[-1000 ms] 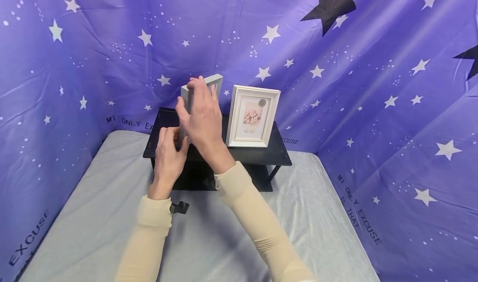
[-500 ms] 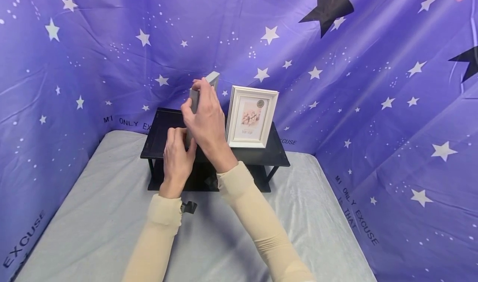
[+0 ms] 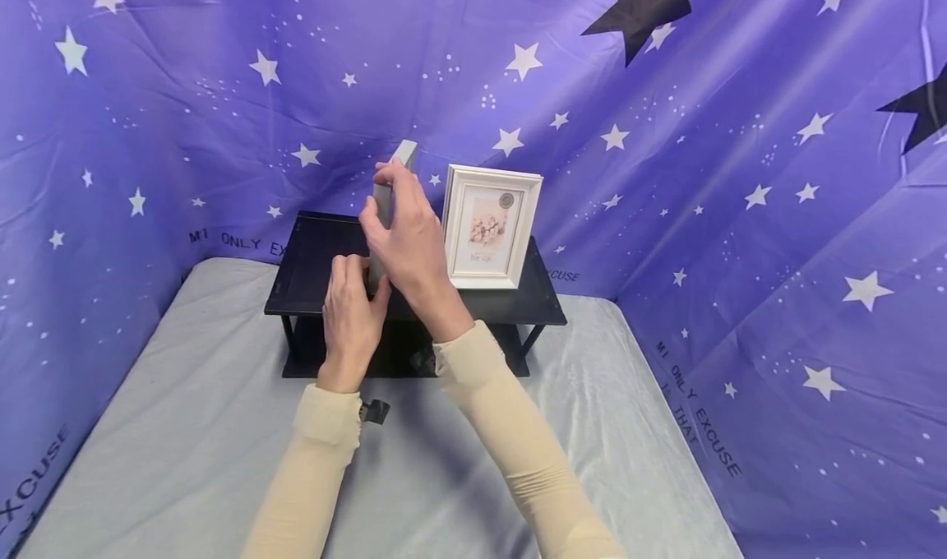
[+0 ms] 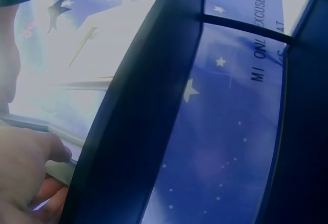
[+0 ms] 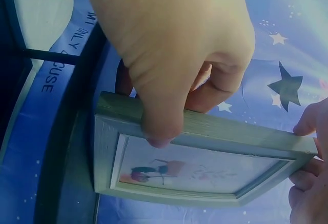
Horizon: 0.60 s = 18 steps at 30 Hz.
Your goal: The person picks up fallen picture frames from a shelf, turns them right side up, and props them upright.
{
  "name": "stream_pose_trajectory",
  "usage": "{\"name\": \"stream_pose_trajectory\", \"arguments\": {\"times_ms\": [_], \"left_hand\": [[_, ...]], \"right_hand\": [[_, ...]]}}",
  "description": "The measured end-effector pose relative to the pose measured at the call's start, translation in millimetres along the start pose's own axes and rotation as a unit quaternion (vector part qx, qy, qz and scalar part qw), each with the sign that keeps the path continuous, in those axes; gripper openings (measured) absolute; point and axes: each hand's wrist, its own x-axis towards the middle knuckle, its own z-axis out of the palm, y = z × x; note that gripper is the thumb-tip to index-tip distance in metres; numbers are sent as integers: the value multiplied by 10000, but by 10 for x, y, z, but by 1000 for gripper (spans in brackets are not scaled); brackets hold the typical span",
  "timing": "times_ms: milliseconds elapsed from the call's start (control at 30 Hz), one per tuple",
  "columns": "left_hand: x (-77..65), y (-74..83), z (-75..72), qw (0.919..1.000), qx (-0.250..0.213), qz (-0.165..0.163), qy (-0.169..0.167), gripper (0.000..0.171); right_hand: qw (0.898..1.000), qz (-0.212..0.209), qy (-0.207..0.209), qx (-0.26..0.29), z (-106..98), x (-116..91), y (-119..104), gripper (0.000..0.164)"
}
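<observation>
A grey-green picture frame (image 3: 383, 201) stands upright on the black two-tier shelf (image 3: 303, 288), edge toward the head camera. My right hand (image 3: 410, 247) grips its upper part, with the thumb on the near edge and fingers over the top. Lower down, my left hand (image 3: 351, 308) pinches the near edge close to the shelf top. In the right wrist view, the grey-green frame (image 5: 174, 185) shows a picture with a rose. To its right on the shelf, a white picture frame (image 3: 491, 228) with a flower print faces forward, leaning back slightly.
Pale velvety cloth (image 3: 584, 427) covers the surface under the shelf. Purple star-printed fabric (image 3: 459, 33) hangs behind and on both sides, close to the shelf's back. A small black piece (image 3: 375, 412) sits beside the left sleeve.
The grey-green frame has shifted right toward the white frame and turned more edge-on. Both hands have stayed on it, and the left one has moved right with it. The head view has shifted slightly.
</observation>
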Motion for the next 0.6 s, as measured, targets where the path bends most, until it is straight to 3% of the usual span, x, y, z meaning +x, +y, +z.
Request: {"name": "stream_pose_trajectory", "arguments": {"times_ms": [367,600], "left_hand": [[-20,-10,-40,9998,108,-99,-165,26],[-33,-12,-177,9982,487,-172,-301,25]], "right_hand": [[9999,-70,-101,-1,41,-46,-37,24],[10000,-82,-31,11,58,-53,-15,23]]}}
